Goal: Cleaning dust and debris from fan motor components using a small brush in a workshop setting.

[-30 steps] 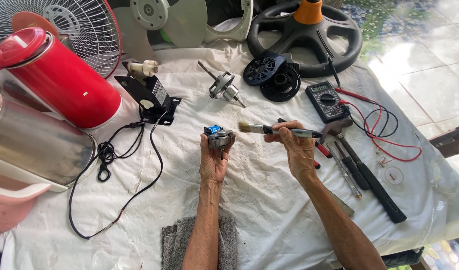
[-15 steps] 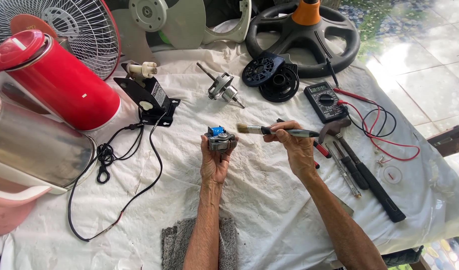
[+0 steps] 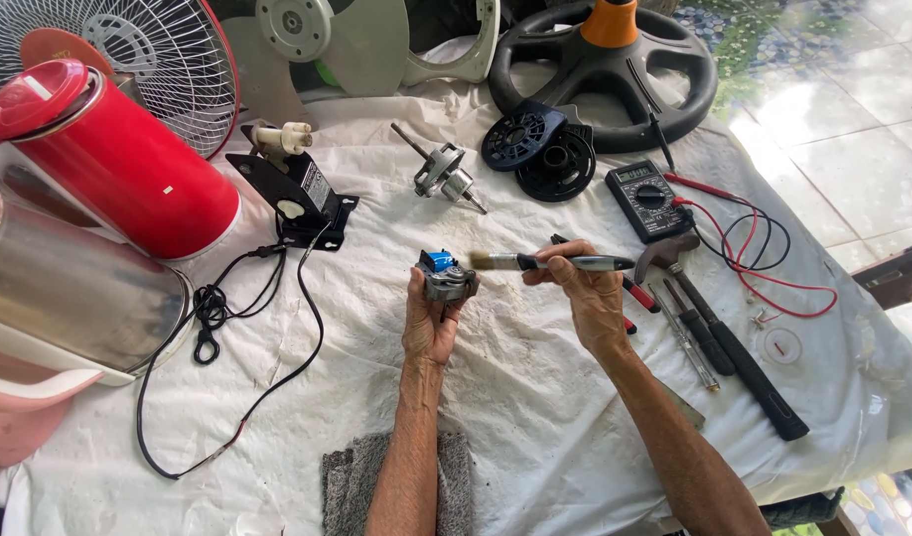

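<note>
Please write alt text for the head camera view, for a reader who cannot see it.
A left hand holds up a small grey motor part with a blue piece, while the right hand points a small paintbrush at it. Around them on a white cloth lie a multimeter, a hammer and screwdrivers.

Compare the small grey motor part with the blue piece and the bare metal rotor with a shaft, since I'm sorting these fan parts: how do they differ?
The small grey motor part with a blue piece is held up in the left hand; the bare metal rotor with a long shaft lies untouched on the white cloth. The held part is compact and stubby; the rotor has a thin shaft sticking out both ends. Only the held part has blue. Both are greyish metal.
</note>
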